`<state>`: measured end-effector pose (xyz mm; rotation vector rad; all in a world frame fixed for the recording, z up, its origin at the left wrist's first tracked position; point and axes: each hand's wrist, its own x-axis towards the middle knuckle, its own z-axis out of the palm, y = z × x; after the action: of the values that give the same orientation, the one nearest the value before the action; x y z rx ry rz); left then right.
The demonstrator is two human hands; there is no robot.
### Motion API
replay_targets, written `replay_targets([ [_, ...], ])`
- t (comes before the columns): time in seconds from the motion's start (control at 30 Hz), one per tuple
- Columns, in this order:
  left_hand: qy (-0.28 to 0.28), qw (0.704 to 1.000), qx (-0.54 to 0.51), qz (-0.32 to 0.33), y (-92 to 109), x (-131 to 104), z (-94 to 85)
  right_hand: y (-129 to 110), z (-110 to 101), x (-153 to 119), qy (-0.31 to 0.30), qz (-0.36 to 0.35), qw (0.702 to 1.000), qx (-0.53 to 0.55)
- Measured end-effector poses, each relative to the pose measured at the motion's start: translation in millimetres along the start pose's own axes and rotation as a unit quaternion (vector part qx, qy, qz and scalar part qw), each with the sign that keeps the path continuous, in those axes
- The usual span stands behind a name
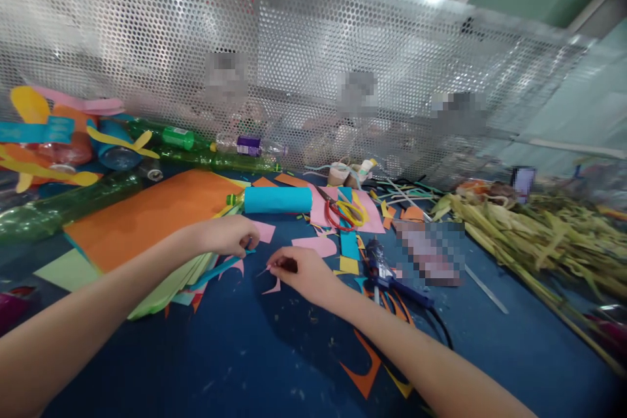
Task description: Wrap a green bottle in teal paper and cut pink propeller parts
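Blue tabletop [235,353], centre, on my remote feed: the right hand [304,273] pinches a thin sliver [263,272] slanting left toward the near edge. The left hand [228,235], curled, grip hidden from me, sits closer to the blue-wrapped bottle [277,200] lying roughly parallel to the far edge.
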<state>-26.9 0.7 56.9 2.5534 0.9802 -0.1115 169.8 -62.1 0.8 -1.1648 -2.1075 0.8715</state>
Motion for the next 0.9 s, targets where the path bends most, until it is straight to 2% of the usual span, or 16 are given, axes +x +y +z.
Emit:
replay_targets([
  [0.13, -0.004, 0.999, -0.03, 0.028, 0, 0, -0.7, 1, -3, 3, 0.034, 0.027, 0.993, 0.107],
  [0.23, -0.007, 0.986, -0.167, 0.019, 7, 3, 1.9, 2, -5, 6, 0.063, 0.055, 0.986, 0.147],
  [0.3, 0.026, 0.964, -0.263, -0.012, 15, 8, 8.3, 3, -7, 7, 0.072, 0.07, 0.984, 0.145],
  [0.4, 0.104, 0.934, -0.337, -0.056, 25, 20, 23.9, 3, -11, 7, 0.065, 0.079, 0.988, 0.119],
  [0.53, 0.176, 0.919, -0.348, -0.066, 36, 30, 45.9, 5, -26, 7, 0.055, 0.063, 0.996, 0.031],
  [0.63, 0.234, 0.915, -0.321, -0.072, 48, 26, 60.2, 13, -53, 11, 0.096, 0.051, 0.992, -0.06],
  [0.7, 0.289, 0.935, -0.206, -0.016, 58, 20, 70.2, 23, -79, 15, 0.151, 0.063, 0.979, -0.126],
  [0.77, 0.287, 0.949, -0.065, 0.114, 67, 16, 80.3, 37, -108, 21, 0.213, 0.084, 0.954, -0.193],
  [0.83, 0.279, 0.928, 0.067, 0.237, 72, 14, 88.0, 54, -135, 27, 0.248, 0.106, 0.931, -0.246],
  [0.9, 0.302, 0.899, 0.134, 0.289, 74, 15, 90.0, 73, -156, 32, 0.266, 0.129, 0.912, -0.283],
])
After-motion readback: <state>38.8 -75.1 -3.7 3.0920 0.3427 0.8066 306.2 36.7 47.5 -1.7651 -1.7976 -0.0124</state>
